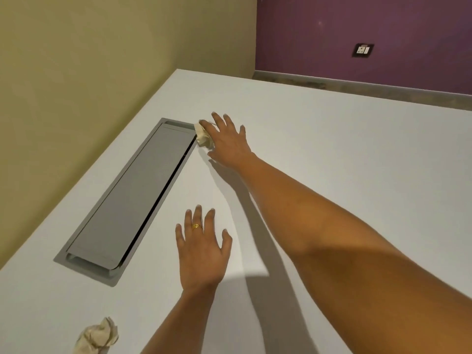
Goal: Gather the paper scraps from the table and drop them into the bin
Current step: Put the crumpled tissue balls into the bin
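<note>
Caught right hand (227, 141) spread over crumpled beige paper scrap (203, 137), upper centre, beside dark slot of grey metal hatch (132, 195). Could've nudged it in there. Had left hand (201, 249) flat, spread, on white table (332, 123).

I see a white table (332, 149) with a grey hatch (132, 195) set flush in it, an olive wall (89, 60) on my left, and a purple wall (357, 26) with a socket plate (363, 50) ahead.
</note>
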